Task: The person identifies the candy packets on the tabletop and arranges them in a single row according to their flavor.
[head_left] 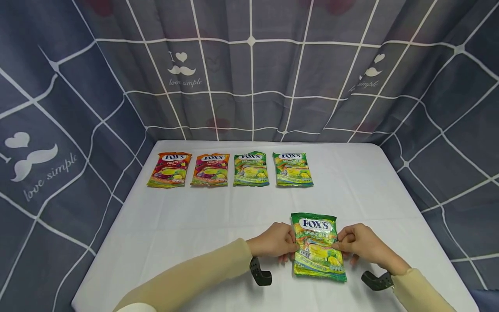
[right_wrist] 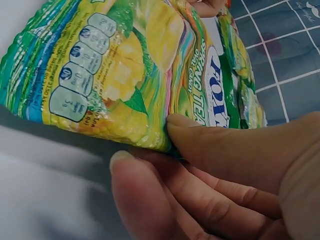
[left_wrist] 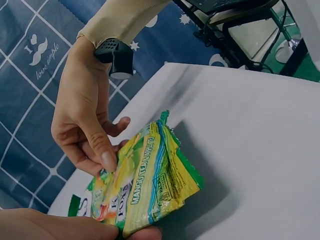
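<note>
A green and yellow candy bag (head_left: 316,251) marked FOX'S Spring Tea is held above the front right of the white table. My left hand (head_left: 276,241) pinches its left edge, and my right hand (head_left: 365,247) pinches the right edge. In the left wrist view the bag (left_wrist: 145,180) is tilted, its bottom seam toward the camera, with a shadow on the table under it. Up close in the right wrist view, the right thumb (right_wrist: 225,150) presses on the front of the bag (right_wrist: 115,75) while fingers lie beneath it.
Along the back of the white table (head_left: 187,212) lies a row of bags: two orange-red Fruits bags (head_left: 170,170) at left and two green Spring Tea bags (head_left: 251,170) to their right. Grey checked curtains (head_left: 234,78) surround the back and sides.
</note>
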### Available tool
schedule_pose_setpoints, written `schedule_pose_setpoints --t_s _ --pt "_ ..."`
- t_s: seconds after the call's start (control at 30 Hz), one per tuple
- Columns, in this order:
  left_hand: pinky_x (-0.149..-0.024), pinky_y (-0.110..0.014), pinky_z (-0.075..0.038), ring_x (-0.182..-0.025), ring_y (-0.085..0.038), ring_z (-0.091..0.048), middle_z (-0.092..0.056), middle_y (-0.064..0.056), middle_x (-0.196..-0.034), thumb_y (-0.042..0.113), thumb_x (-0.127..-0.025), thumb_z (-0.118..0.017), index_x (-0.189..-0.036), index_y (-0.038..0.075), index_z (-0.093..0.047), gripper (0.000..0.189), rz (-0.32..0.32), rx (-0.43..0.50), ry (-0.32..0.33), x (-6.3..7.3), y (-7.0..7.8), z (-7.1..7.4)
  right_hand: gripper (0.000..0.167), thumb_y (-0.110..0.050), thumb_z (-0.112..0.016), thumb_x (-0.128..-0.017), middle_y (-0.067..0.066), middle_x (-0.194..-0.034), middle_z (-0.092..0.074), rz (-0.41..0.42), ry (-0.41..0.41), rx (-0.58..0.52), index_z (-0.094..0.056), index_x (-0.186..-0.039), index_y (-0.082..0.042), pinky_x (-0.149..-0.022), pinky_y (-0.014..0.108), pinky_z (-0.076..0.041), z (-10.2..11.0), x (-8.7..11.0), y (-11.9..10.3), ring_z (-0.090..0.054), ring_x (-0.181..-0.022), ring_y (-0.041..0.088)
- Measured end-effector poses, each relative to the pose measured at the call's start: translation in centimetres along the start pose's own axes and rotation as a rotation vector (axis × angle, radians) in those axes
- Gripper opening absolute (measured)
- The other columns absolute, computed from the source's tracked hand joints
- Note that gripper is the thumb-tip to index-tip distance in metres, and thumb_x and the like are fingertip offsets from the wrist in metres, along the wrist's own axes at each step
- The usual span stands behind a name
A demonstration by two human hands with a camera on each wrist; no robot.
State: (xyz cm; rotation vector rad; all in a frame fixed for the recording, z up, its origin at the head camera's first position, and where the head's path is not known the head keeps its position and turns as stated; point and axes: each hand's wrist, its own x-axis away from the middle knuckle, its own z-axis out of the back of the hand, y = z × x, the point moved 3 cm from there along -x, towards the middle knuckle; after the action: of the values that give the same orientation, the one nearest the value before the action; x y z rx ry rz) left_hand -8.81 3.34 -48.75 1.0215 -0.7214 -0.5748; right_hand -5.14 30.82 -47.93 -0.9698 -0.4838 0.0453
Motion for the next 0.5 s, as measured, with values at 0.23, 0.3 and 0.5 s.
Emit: schedule_pose_setpoints --t_s 0.23,0.3,0.5 --pt "-0.049 -0.023 -0.050 -0.048 -0.017 -0.065 -0.074 -0.008 -0.066 0.005 -0.106 -0.072 -0.091 0.007 -0.061 0.019 -0.027 -0.110 0.012 -2.4 1.6 1.0 0.025 -0.013 -0.082 -0.099 0.007 -0.079 -0.072 -0.004 0.068 0.057 -0.068 -0.106 0.007 -0.054 0.037 -0.060 2.2 -0.5 -0.7 -0.068 -0.070 0.027" --pt "-0.050 -0.023 -0.051 -0.050 -0.016 -0.066 -0.075 -0.008 -0.068 0.005 -0.106 -0.072 -0.093 0.007 -0.061 0.017 -0.032 -0.137 0.013 -3.5 2.0 1.2 0.026 -0.013 -0.082 -0.100 0.007 -0.079 -0.072 -0.007 0.089 0.076 -0.069 -0.107 0.008 -0.055 0.037 -0.061 3.2 -0.8 -0.8 -0.068 -0.071 0.027" --pt "-0.051 -0.021 -0.051 -0.057 -0.019 -0.072 -0.077 -0.008 -0.073 0.006 -0.107 -0.070 -0.096 0.004 -0.062 0.013 -0.066 -0.253 0.073 -7.0 3.8 2.2 0.030 -0.012 -0.082 -0.100 0.006 -0.081 -0.074 -0.004 0.162 0.152 -0.068 -0.111 0.013 -0.057 0.037 -0.062 6.5 -2.2 -0.8 -0.071 -0.074 0.027"
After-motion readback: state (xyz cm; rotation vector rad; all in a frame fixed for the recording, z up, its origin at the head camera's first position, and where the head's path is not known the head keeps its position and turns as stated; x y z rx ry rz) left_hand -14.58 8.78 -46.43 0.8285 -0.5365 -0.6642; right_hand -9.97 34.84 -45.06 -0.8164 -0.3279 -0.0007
